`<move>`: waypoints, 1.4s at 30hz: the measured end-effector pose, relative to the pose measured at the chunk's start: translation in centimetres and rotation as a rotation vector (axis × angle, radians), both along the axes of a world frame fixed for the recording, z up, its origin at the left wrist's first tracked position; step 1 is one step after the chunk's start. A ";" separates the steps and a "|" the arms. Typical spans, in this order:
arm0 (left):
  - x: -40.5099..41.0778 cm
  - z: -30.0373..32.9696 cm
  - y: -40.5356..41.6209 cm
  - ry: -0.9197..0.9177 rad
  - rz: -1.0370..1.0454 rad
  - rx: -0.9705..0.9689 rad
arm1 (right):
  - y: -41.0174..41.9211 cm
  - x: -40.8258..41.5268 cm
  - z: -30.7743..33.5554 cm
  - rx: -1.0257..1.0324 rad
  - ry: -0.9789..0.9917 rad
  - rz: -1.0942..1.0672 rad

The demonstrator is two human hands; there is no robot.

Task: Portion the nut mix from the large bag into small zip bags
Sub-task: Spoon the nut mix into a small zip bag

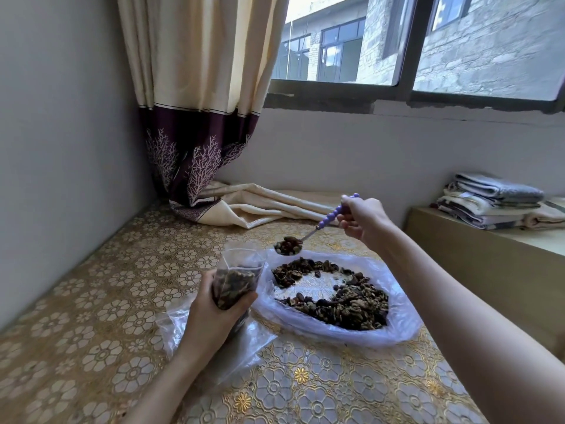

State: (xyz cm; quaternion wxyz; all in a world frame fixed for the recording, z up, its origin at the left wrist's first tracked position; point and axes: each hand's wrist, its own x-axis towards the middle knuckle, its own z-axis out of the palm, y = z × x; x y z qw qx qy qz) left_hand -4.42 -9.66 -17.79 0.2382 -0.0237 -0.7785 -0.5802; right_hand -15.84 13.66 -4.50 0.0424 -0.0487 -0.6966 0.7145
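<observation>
From the head view: left hand (214,313) wrapped round a small bag (237,281), upright, mouth open at the top. Right hand (362,220) pinching a spoon (308,235) full of nuts — bowl just right of the bag's mouth and above it, handle slanting up to the right. Big bag (333,298) flat on the bench (101,332), nuts spread inside — just beside the small one.
</observation>
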 end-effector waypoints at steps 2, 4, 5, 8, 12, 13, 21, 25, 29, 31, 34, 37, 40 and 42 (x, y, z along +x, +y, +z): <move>0.0 0.0 0.1 -0.006 -0.012 0.021 | -1.7 0.7 1.0 0.000 0.039 0.034; 0.1 0.0 0.1 -0.003 -0.013 0.029 | -3.4 1.6 1.8 -0.001 0.085 0.076; 0.1 0.0 0.1 -0.002 -0.014 0.031 | -4.3 2.1 2.1 0.001 0.115 0.104; 0.1 -0.1 0.0 0.003 -0.010 0.043 | -6.5 3.7 2.7 0.097 0.286 0.167; 0.1 0.0 0.0 0.023 0.012 0.100 | -8.2 5.6 3.2 0.302 0.661 0.144; 0.1 0.1 0.0 0.026 0.024 0.118 | -8.5 5.9 3.3 0.310 0.723 0.154; 0.2 1.0 -0.1 -0.025 0.009 0.192 | -7.0 5.5 3.2 -0.005 0.612 0.087; 0.3 1.0 -0.3 -0.041 -0.020 0.195 | -4.8 5.0 2.2 -0.126 0.445 0.008; 0.9 1.8 -0.1 -0.012 -0.086 0.270 | -1.2 5.1 -0.4 -0.192 0.315 -0.046; 1.0 2.1 0.3 -0.005 -0.151 0.303 | 0.6 5.5 -2.4 -0.179 0.249 -0.090; 1.2 2.2 1.0 -0.001 -0.175 0.249 | 2.7 5.9 -5.3 -0.120 0.115 -0.144; 1.5 1.9 1.4 -0.051 -0.166 0.144 | 4.3 6.4 -7.1 -0.064 -0.003 -0.137; 1.6 2.0 1.3 -0.104 -0.170 0.135 | 5.6 6.8 -7.9 0.033 -0.023 -0.081; 1.7 2.7 1.3 -0.076 -0.178 0.149 | 6.2 6.8 -8.3 0.219 0.004 -0.142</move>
